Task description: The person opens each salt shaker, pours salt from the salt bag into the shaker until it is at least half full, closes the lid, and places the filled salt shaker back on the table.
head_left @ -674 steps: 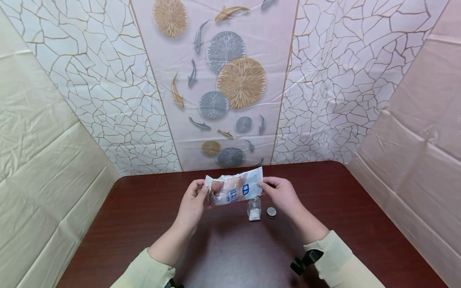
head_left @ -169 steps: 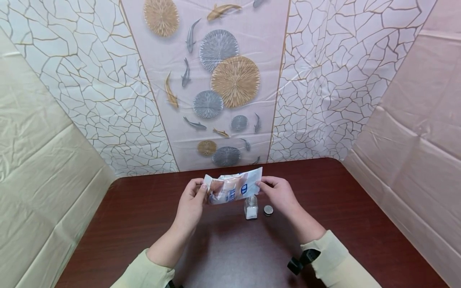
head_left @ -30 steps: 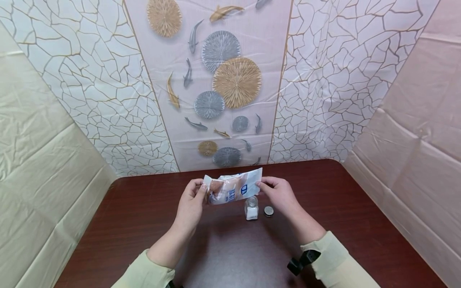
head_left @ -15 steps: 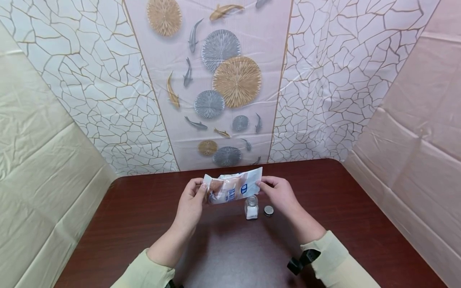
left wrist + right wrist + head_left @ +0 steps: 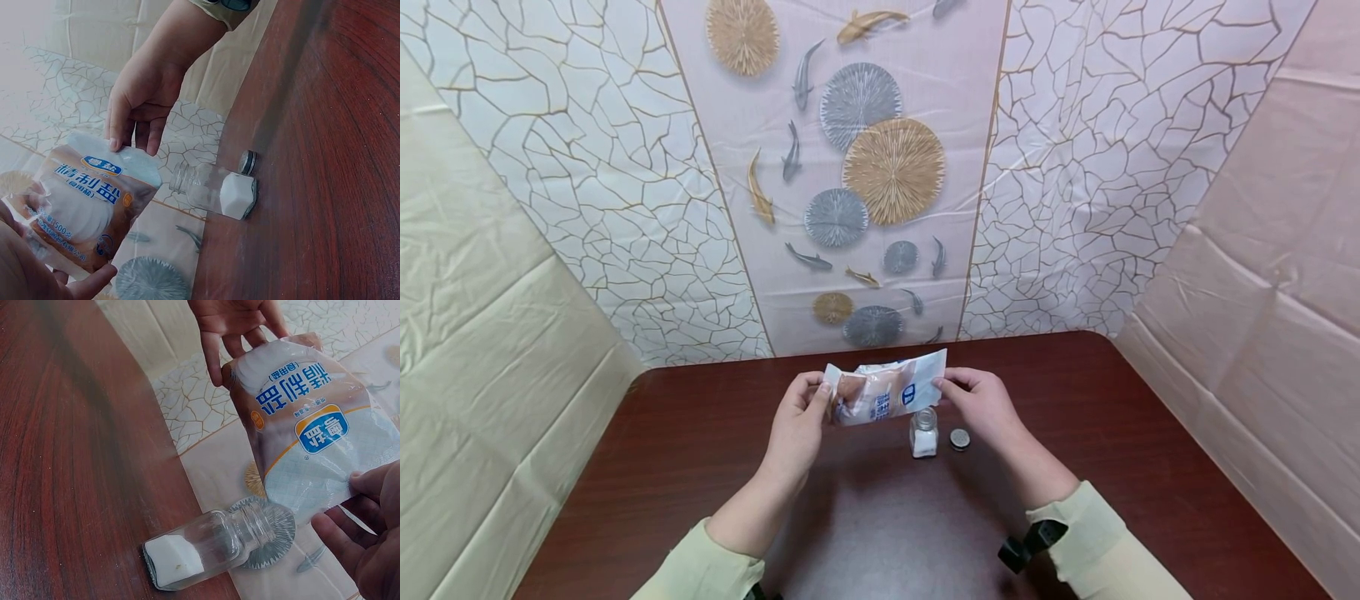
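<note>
A plastic bag of refined salt, with blue Chinese print, is held up over the table between both hands. My left hand pinches its left end, thumb in front. At the right end, my right hand pinches the pale corner between thumb and fingers. That corner sits close over the mouth of a small glass jar in the right wrist view. The jar stands upright and uncapped, with white salt filling its lower part. Its round metal lid lies to the right of it.
The dark red-brown table runs back to a patterned cloth wall. Beige cloth panels rise at both sides. A few pale specks show on the tabletop in the left wrist view.
The head view has shifted slightly since the oldest frame. Both hands keep the salt bag in nearly the same pose, and the jar and lid stay in place on the table.
</note>
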Motion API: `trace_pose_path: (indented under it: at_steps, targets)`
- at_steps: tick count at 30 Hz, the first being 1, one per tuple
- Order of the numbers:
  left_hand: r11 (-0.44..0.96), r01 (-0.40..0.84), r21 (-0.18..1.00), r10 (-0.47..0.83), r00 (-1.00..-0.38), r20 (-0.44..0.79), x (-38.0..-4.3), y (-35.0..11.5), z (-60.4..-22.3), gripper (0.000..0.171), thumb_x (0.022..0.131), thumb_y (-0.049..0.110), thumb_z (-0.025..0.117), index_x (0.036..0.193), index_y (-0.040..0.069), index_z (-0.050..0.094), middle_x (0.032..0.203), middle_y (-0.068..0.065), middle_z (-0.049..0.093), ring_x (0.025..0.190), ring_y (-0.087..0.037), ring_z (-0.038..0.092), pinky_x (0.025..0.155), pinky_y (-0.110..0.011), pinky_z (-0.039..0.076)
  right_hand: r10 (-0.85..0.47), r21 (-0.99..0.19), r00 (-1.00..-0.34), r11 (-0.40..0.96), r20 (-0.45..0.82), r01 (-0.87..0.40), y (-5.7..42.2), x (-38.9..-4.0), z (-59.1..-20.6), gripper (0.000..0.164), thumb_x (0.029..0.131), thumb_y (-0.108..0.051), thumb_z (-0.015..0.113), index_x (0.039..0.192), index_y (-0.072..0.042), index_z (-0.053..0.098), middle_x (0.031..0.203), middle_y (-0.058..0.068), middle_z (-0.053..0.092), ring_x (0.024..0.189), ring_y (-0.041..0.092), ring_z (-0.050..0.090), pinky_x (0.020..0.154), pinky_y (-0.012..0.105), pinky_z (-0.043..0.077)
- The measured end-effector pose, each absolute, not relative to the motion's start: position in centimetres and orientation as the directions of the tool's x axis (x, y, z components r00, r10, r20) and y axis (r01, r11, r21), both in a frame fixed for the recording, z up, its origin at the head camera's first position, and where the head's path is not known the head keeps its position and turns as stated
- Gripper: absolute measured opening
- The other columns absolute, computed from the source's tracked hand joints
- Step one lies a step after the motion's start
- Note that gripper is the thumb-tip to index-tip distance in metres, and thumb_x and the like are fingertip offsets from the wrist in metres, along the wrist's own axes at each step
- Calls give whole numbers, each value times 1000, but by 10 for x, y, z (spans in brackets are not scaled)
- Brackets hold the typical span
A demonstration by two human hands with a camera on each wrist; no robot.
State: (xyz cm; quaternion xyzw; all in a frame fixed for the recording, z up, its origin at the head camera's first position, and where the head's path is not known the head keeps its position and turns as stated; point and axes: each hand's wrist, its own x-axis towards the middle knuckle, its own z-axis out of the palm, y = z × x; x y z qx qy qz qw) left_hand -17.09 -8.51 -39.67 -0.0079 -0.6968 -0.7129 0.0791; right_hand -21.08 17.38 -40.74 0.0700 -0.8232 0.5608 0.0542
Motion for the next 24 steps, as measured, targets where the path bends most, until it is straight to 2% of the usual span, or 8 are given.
trace_pose_path:
  at_steps: [10, 24]
  targets:
    - [-9, 116, 993, -102, -988, 114, -171, -86, -396, 16, 104, 11, 49, 115, 3, 58, 94, -10, 60, 80, -18, 55, 75, -39, 52, -50, -909, -985, 380, 165, -172, 173, -211, -408, 21, 95, -12, 66, 111, 0, 72, 99, 14, 73, 81, 20, 71, 75, 35, 57]
    - [-10, 103, 995, -102, -990, 101, -170, -85, -395, 15, 104, 11, 50, 115, 5, 58, 95, -11, 61, 82, -19, 55, 76, -39, 51, -49, -914, -985, 368, 168, -174, 174, -210, -408, 20, 95, -13, 66, 110, -1, 73, 97, 14, 73, 79, 19, 71, 73, 32, 57]
